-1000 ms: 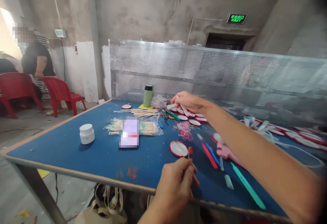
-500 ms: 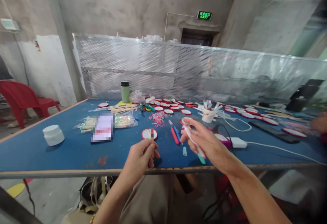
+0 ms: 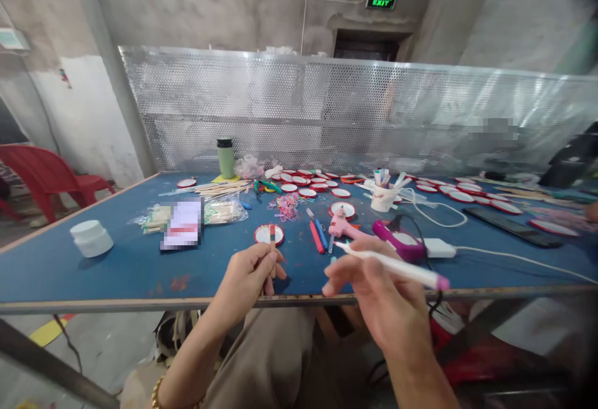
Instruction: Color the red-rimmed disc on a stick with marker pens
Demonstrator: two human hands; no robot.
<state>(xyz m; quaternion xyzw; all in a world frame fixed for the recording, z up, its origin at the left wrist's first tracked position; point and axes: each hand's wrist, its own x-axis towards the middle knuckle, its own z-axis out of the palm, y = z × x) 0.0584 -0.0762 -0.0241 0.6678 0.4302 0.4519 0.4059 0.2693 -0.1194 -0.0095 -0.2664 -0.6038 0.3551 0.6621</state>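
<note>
My left hand [image 3: 252, 272] is closed on a flat wooden stick [image 3: 273, 241] with dark and red bands near its upper end, held upright. Just behind the stick a white disc with a red rim [image 3: 261, 233] lies on the table. My right hand [image 3: 374, 284] grips a white marker pen [image 3: 397, 266] with a pink end, tilted across the fingers, its tip pointing left. Beyond that hand lie a pink glue gun [image 3: 348, 228], a red marker [image 3: 316, 238] and a blue marker [image 3: 322, 233].
Bagged wooden sticks [image 3: 224, 211], a phone-like slab [image 3: 182, 225] and a white jar [image 3: 91, 239] are on the left. Rubber bands [image 3: 286, 205], red-rimmed discs [image 3: 341, 193] and a pen cup [image 3: 382, 198] stand further back. A purple device [image 3: 397, 241] with cables sits right.
My right hand has turned and drawn back toward me from beside the glue gun, which now shows more fully. The white marker points left. My left hand keeps its hold on the stick.
</note>
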